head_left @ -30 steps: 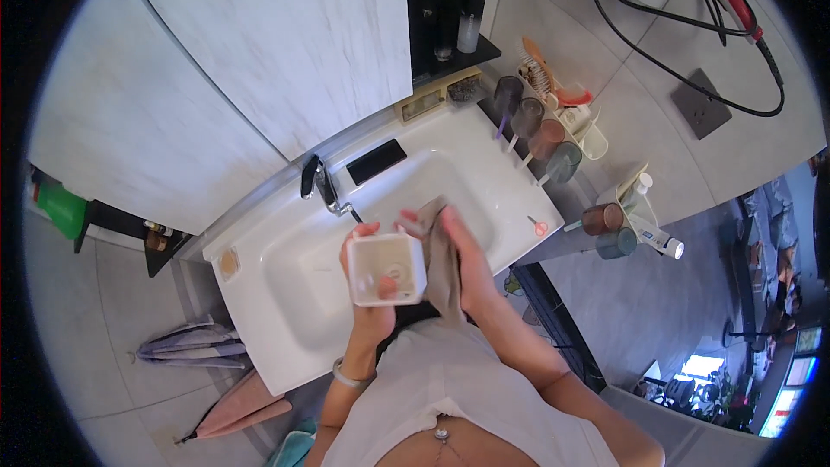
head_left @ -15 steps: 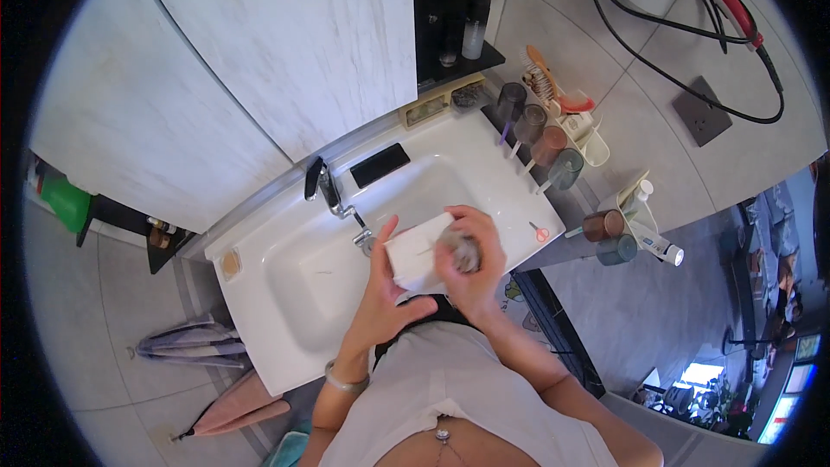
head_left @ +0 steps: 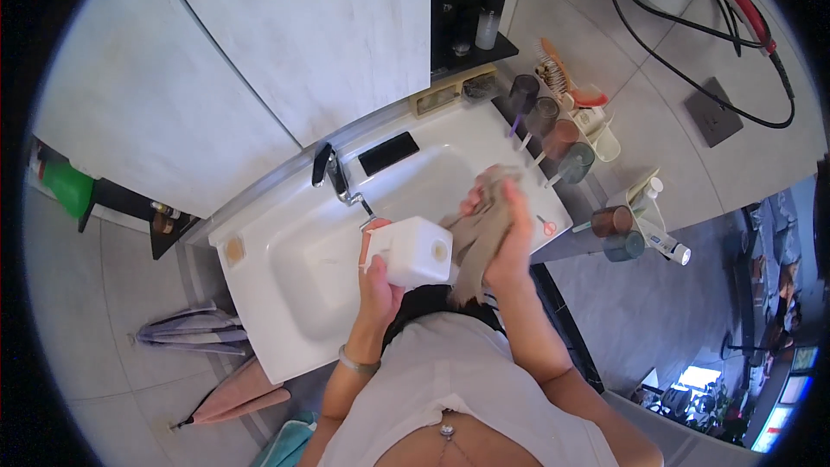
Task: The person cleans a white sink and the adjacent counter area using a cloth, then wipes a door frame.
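A white box-shaped container [head_left: 408, 252] with rounded edges is gripped in my left hand [head_left: 378, 288], thumb along its near side. Its end, with a round opening or recess, is turned toward the right. My right hand [head_left: 515, 238] is closed around a grey-brown cloth [head_left: 481, 238], somewhat blurred, whose loose part hangs down beside the container. Whether the cloth touches the container I cannot tell. Both hands are over the front of the white washbasin [head_left: 298, 294], with the chrome tap [head_left: 333, 173] beyond my left hand.
A dark rectangular object [head_left: 388, 154] lies on the basin's back ledge. Tumblers [head_left: 561, 137] with toothbrushes hang along the right, below a hairbrush [head_left: 553, 67]. A small pink-handled item [head_left: 547, 227] is at the right rim. Towels [head_left: 242, 396] hang at left.
The white container has turned so its end with the round mark shows. My right hand has moved up and right off its face, and the bunched cloth has opened out and hangs.
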The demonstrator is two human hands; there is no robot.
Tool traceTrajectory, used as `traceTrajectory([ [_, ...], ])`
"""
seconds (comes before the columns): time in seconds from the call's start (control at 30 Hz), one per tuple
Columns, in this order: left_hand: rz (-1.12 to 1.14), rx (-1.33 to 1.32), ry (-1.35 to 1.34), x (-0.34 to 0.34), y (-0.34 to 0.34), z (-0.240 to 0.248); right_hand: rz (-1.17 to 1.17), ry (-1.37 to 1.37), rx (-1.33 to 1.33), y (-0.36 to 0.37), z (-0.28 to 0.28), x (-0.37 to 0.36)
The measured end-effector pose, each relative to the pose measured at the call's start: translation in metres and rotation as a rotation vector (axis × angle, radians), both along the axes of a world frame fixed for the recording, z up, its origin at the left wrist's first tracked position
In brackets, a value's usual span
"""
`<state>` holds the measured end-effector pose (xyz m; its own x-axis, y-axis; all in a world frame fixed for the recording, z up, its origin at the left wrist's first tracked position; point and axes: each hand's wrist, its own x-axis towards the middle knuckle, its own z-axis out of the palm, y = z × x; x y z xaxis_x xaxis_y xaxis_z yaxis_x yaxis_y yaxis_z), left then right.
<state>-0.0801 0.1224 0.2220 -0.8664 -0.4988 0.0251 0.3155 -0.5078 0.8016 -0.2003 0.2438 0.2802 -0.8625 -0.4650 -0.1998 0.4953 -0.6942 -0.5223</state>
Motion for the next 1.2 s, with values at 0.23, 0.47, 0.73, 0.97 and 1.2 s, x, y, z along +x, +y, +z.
traceTrajectory([
  [0.23, 0.138, -0.427, -0.154, 0.004, 0.012, 0.014, -0.222, 1.128, 0.447, -0.007, 0.032, 0.018],
  [0.47, 0.215, -0.805, -0.064, 0.011, 0.002, 0.019, 0.324, 0.732, 0.458, 0.007, 0.002, 0.041],
  [0.73, -0.017, -1.121, -0.152, 0.018, -0.005, 0.054, 0.507, 1.187, 0.657, 0.024, 0.014, 0.036],
  [0.97, -0.027, -1.288, -0.241, 0.016, -0.014, 0.049, 0.368, 0.898, 0.632, 0.011, -0.018, 0.040],
  [1.2, 0.181, -1.213, -0.324, 0.017, 0.003, 0.034, 0.130, 1.302, 0.628, 0.008, -0.007, 0.048],
])
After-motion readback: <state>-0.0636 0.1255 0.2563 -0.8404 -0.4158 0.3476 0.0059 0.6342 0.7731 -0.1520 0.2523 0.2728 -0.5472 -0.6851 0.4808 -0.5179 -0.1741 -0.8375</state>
